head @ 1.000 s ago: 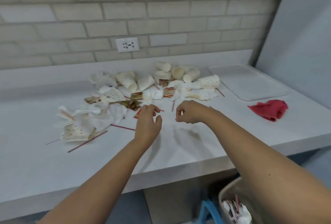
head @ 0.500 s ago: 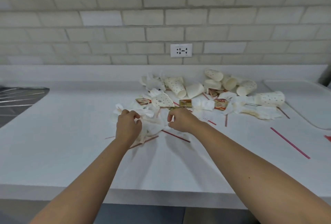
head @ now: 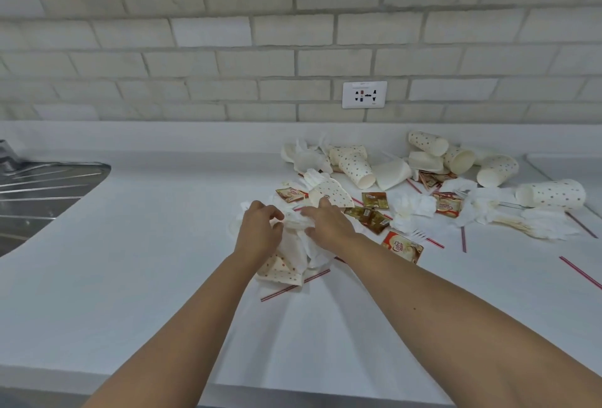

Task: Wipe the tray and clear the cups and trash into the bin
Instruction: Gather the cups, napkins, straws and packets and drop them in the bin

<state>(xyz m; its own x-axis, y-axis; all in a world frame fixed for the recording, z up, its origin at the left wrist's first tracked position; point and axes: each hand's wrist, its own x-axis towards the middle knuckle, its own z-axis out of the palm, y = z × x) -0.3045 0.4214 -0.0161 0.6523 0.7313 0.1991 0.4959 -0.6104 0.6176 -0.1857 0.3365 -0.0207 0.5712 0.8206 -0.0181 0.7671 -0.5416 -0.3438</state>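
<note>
The grip of the left hand (head: 259, 231) is closed, its fingers curled round a wad of crumpled white paper napkins (head: 298, 238) on the smooth white desk (head: 130, 261). The grip of the right hand (head: 327, 223) takes the same wad from the other side, thumb and bent fingers pinching it, the fingertips partly buried in the soft folds. Under the left wrist lies a flattened cream paper cup with red dots (head: 280, 272), its edge touching a thin red-and-white striped straw (head: 294, 285). Beyond the hands, more dotted paper cups (head: 356, 168) lie on their sides in a loose heap near the desk's back edge, mixed with tissue, glossy brown foil sachets (head: 368, 217) and a cream-and-red creamer sachet (head: 402, 248) whose print is too small to read in full. The pale flat plastic tray (head: 573, 163) sits at the far right, just behind the cups, mostly cut off by the frame edge. At the left a ribbed steel sink drainer (head: 42, 192) is likewise cut off. A white wall socket (head: 364, 94) is set in the rough grey brick wall (head: 195, 33).
</note>
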